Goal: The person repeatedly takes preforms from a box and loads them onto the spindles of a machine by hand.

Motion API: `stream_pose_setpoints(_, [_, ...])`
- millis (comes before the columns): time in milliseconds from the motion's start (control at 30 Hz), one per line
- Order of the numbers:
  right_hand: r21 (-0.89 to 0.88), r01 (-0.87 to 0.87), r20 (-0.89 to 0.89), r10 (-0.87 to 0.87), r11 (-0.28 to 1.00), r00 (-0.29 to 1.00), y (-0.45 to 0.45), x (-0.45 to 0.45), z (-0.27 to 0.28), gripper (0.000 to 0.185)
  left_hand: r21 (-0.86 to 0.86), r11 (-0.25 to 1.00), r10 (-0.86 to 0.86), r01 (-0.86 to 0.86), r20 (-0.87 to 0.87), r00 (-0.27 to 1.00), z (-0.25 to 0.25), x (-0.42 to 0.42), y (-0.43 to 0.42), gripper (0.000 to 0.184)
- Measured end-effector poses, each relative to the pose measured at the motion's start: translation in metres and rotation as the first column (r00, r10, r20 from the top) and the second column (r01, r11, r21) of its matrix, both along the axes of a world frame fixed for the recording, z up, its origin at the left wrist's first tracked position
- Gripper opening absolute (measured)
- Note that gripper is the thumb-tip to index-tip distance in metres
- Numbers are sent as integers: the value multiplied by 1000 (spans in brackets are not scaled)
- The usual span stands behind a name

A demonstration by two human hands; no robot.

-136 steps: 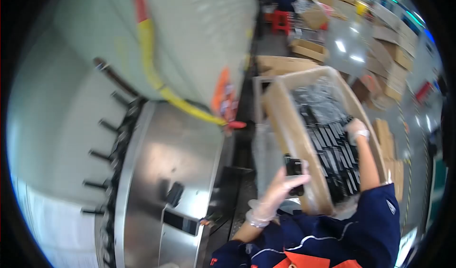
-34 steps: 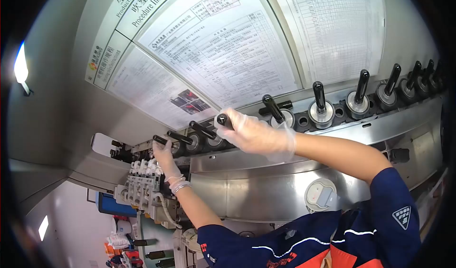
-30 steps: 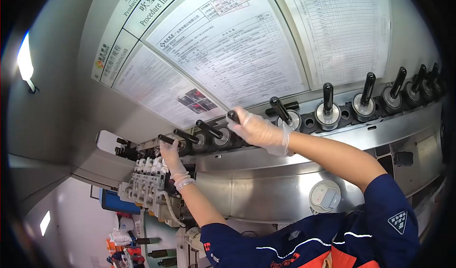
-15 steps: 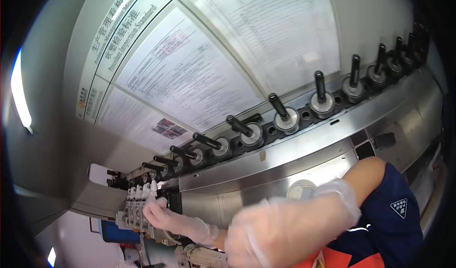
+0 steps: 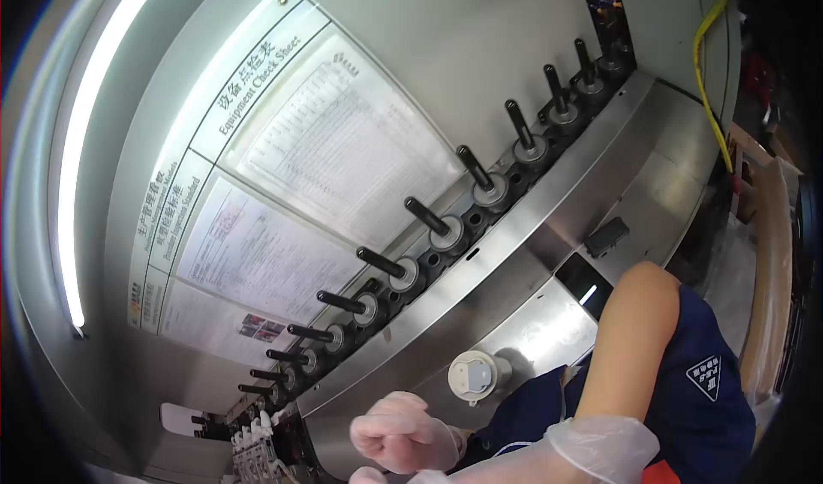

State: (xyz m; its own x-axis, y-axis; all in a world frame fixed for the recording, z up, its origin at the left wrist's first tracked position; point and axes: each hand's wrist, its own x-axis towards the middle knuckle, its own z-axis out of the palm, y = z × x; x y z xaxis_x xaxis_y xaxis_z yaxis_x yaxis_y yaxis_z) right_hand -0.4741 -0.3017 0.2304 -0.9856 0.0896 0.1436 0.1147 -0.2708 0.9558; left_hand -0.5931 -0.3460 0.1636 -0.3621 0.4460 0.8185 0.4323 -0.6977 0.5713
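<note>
My left hand [image 5: 394,432], in a clear plastic glove, is at the lower middle with its fingers curled into a loose fist. Whatever lies inside the curled fingers is hidden. A round beige container with a grey patch on its lid [image 5: 474,376] stands on the metal surface just beyond this hand, apart from it. My right hand [image 5: 430,477], gloved too, is mostly cut off by the bottom edge, so its fingers barely show. The right forearm crosses the lower right, the glove cuff loose around it.
Black upright pins on round metal bases [image 5: 447,234] line a rail behind a steel ledge [image 5: 467,270]. Posted check sheets [image 5: 343,132] cover the panel above. White fittings [image 5: 250,441] sit at lower left, a black block [image 5: 607,237] at right. Cardboard [image 5: 771,287] stands far right.
The view has swung toward the right. My left hand has come away from the white fittings and back near the beige container. My right hand has dropped toward the bottom edge.
</note>
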Motion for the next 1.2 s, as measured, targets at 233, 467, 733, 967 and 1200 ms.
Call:
stream_pose_setpoints(233, [-219, 414, 13, -422, 883, 907, 27, 17, 6, 25, -198, 960, -189, 197, 61, 980, 5, 56, 60, 12])
stream_pose_setpoints(467, [-436, 451, 413, -272, 779, 869, 99, 135, -41, 29, -142, 747, -631, 649, 156, 760, -3, 92, 126, 6])
stream_pose_setpoints(733, [-910, -339, -284, 236, 240, 929, 208, 307, -46, 13, -149, 665, -626, 731, 422, 656, -10, 201, 193, 8])
stream_pose_setpoints(967, [-642, -759, -613, -524, -104, 591, 290, 465, -47, 12, -172, 397, -708, 901, 567, 421, -25, 294, 250, 11])
stream_pose_setpoints(1200, [-760, -601, -123, -963, 246, -238, 336, 663, -134, 32, -274, 193, -745, 942, 583, 322, -10, 374, 274, 23])
